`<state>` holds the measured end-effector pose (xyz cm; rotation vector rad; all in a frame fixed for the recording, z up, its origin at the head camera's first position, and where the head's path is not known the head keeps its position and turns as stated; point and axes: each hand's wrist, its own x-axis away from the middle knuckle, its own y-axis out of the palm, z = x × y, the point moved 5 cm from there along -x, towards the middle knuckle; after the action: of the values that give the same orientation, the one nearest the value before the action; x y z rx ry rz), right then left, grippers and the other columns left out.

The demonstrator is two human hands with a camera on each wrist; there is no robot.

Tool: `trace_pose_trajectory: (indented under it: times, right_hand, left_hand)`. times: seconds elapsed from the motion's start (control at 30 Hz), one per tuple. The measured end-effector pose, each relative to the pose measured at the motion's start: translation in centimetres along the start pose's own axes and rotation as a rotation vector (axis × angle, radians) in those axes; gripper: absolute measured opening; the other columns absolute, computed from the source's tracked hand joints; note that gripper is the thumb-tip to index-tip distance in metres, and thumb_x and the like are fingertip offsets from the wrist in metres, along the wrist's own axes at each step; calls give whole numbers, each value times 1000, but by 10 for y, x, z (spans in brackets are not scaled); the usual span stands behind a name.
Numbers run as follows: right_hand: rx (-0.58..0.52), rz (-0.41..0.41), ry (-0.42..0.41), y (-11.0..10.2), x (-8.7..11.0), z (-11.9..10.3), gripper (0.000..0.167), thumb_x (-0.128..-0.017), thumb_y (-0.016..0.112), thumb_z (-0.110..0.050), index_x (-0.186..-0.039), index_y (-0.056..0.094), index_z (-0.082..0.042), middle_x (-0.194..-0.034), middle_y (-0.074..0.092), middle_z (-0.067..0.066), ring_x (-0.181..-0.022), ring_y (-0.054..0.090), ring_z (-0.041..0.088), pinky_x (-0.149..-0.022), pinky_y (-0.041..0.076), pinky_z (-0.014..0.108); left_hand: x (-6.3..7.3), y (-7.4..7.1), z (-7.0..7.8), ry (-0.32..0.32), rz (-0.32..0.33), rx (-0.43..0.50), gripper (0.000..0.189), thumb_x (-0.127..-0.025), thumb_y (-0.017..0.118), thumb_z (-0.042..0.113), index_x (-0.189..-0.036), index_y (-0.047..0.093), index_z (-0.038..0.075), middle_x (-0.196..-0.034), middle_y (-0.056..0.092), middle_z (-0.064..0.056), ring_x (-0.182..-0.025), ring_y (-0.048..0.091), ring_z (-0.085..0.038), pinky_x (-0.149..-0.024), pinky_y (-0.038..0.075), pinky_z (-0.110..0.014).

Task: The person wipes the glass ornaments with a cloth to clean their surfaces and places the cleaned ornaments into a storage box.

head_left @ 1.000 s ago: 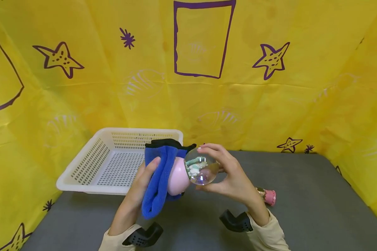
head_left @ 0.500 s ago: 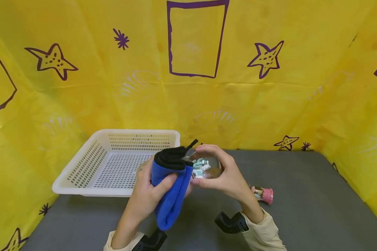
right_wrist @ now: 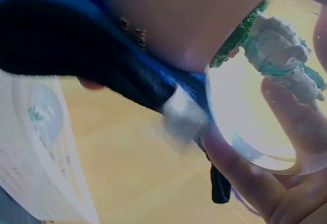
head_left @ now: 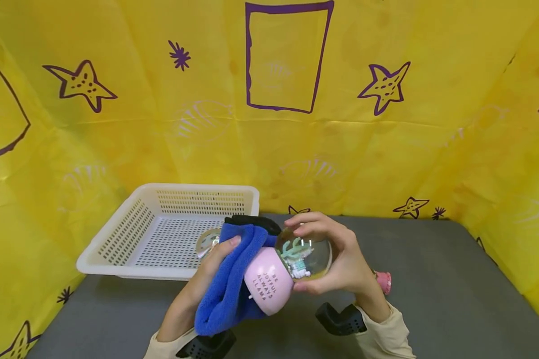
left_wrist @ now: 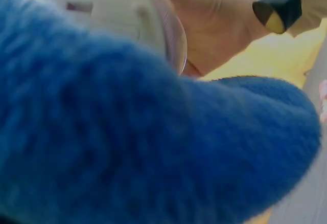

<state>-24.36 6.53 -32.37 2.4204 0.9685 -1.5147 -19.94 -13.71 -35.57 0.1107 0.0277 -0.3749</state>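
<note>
A snow globe with a pink base (head_left: 269, 281) is held up between both hands, tilted, lettering on its base turned toward the head camera. Inside its clear ball (head_left: 316, 257) sit a white llama figure and green cactus. My right hand (head_left: 348, 254) grips the ball, fingers over the top and thumb below. Gripped in my left hand (head_left: 208, 267), a folded blue cloth (head_left: 229, 284) with black trim lies against the base; the fingers behind the cloth are hidden. In the left wrist view the cloth (left_wrist: 153, 142) covers most of the picture.
A white plastic basket (head_left: 112, 227) stands at the left on the grey table (head_left: 444, 279), with a clear round thing (head_left: 205, 242) in it. Partly behind my right forearm lies a small pink-ended object (head_left: 385, 282). A yellow patterned sheet (head_left: 206, 149) rises behind.
The globe has turned, bringing the lettering on its base into view. The cloth swung in front of the base half a second ago, and now lies at the base's left side.
</note>
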Motion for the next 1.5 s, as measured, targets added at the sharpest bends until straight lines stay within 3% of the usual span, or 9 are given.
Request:
trace_pose_trajectory:
  times: [0.13,0.33,0.47,0.67,0.93,1.07,1.2,1.33,1.5]
  right_hand:
    - [0,63,-5,-6,0,0,65,-68,91,-11,-123,59,-1,-132,59,14,-124,56,29,-92,55,29]
    - [191,198,19,-13,1,5,62,-68,92,-19,-115,60,4,-128,61,13,-120,58,25,-93,52,26]
    - [327,248,48,-15,1,10,61,-68,92,-25,-111,61,5,-124,63,13,-116,60,24,-92,51,25]
    - [403,274,78,-19,1,15,60,-67,92,-22,-112,61,4,-124,63,12,-114,60,21,-87,53,22]
    - [355,304,91,-23,2,16,64,-62,94,-12,-112,60,8,-124,63,12,-116,59,23,-88,54,23]
    - [328,277,90,-19,1,14,64,-66,93,-21,-112,61,8,-124,62,10,-116,59,22,-88,54,22]
    - [304,177,47,-8,-1,12,61,-68,92,-24,-115,63,2,-123,63,15,-117,60,22,-89,53,23]
    - [305,56,-1,3,-4,10,58,-69,91,-26,-117,65,-5,-120,63,19,-118,60,25,-99,49,28]
    - [271,24,8,5,-2,8,58,-67,93,-25,-114,66,-6,-119,64,18,-117,60,25,-103,48,29]
  left_hand:
    - [0,1,0,-10,86,48,44,-106,29,47,-117,53,11,-106,61,0,-98,60,-11,-87,52,-28]
    - [-3,-3,6,243,300,11,27,-108,36,28,-116,55,10,-98,66,4,-91,64,-10,-80,55,-27]
    - [0,-1,11,394,370,-120,20,-106,40,15,-114,56,5,-96,64,4,-89,63,-8,-78,54,-25]
    - [10,0,19,521,453,-321,21,-102,46,3,-114,63,4,-97,65,7,-94,60,-6,-83,49,-22]
    - [24,-15,31,658,549,-96,25,-100,45,0,-111,65,12,-96,67,4,-91,62,-7,-83,49,-21]
    - [29,-21,35,749,604,-142,24,-97,50,-1,-111,67,8,-95,69,4,-88,63,-6,-80,50,-18]
    - [24,-13,35,727,531,-402,31,-90,61,-5,-116,68,8,-106,69,6,-96,62,-6,-85,49,-18]
    - [13,-2,30,591,414,-673,39,-88,70,6,-124,65,19,-118,68,6,-107,62,-10,-91,50,-25]
    - [6,-9,24,482,416,-696,21,-91,67,13,-111,69,19,-99,70,2,-88,64,-10,-76,53,-29]
